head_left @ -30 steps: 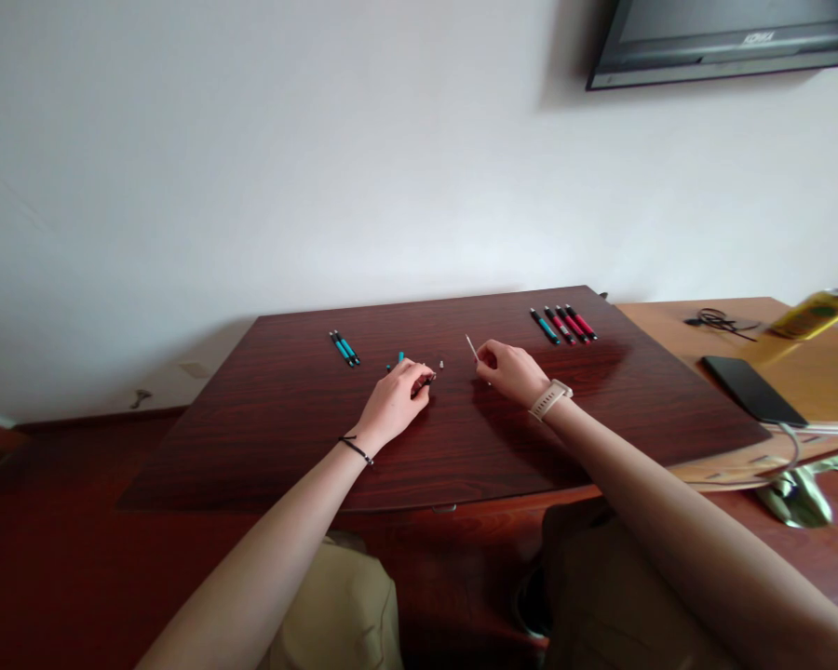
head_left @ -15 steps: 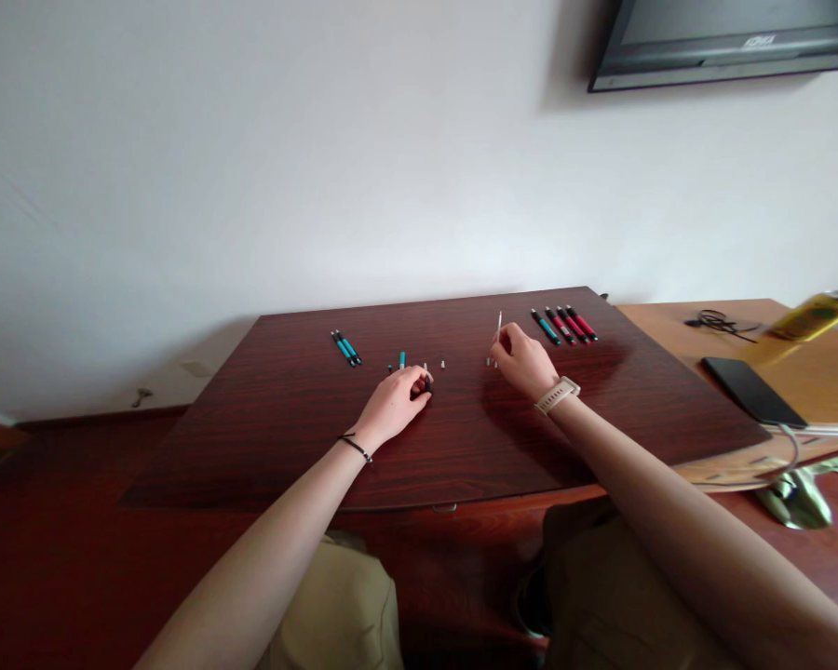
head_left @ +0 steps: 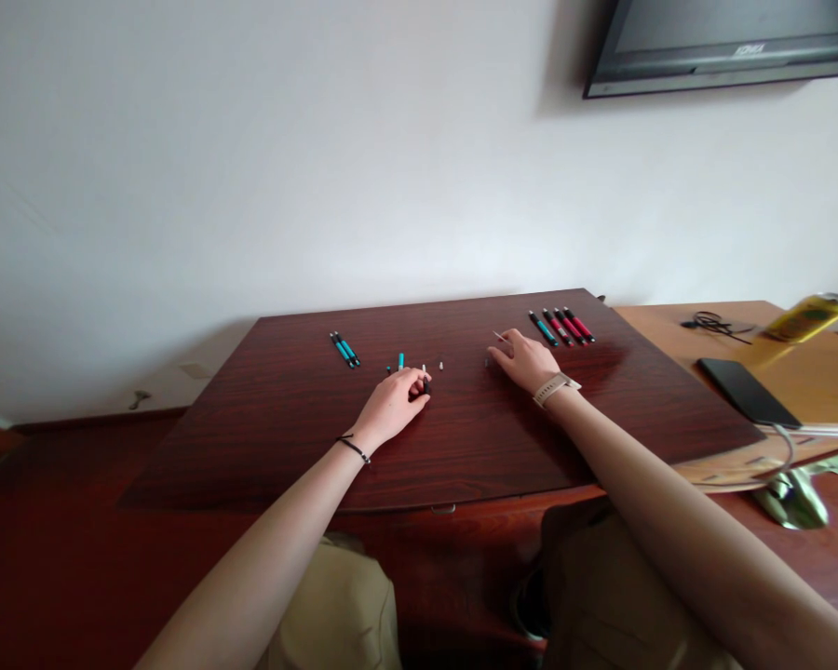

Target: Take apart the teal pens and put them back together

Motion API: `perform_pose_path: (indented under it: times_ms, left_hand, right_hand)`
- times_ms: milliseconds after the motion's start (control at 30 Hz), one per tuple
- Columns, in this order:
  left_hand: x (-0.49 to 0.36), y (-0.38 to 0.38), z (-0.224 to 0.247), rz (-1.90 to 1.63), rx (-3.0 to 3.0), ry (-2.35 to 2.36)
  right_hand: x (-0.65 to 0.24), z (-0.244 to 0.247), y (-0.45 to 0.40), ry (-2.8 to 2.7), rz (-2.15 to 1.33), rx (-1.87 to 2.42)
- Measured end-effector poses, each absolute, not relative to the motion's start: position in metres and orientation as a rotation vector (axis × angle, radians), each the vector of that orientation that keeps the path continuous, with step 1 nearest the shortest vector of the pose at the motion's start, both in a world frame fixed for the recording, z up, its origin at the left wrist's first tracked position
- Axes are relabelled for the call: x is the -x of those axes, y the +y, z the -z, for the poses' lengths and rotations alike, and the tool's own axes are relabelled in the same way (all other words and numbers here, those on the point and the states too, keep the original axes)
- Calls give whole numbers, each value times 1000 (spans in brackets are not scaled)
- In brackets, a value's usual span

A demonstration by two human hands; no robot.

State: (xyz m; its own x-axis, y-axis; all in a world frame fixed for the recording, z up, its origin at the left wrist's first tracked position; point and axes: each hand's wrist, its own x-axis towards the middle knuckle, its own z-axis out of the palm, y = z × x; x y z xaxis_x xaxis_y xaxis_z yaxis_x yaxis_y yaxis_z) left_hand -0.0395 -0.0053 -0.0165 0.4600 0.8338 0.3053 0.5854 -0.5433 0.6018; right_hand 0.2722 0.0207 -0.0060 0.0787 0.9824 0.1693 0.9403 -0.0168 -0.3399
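Two things sit at our fingertips above the dark table (head_left: 293,419), near its middle. With our left hand (head_left: 395,398) we pinch a short black pen part (head_left: 426,384) between thumb and forefinger. At our right hand (head_left: 527,361), a thin pale rod (head_left: 499,336) shows by the forefinger; the thumb seems to stand away from it, and we cannot tell whether the fingers grip the rod. We judge both pieces light: the black part hard and smooth, best taken around its sides; the rod slim, a little bendable and apt to roll, best taken at mid-length. Its long axis slants, the free end pointing leftward and away from us. The black part looks steep, though our fingers hide its exact tilt. Just beyond our left hand, a teal barrel (head_left: 400,360) points away from us.
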Motion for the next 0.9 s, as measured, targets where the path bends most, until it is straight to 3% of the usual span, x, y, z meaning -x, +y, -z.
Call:
perform_pose_path:
  times_ms: [667,900]
  left_hand:
    - [45,-11,8,-802,-2345,1153]
    - [59,-12,-3,-980,-2419,1169]
  right_hand:
    - [-265,36,24,-2214,40,1698]
    - [-252,45,12,-2366,46,1635]
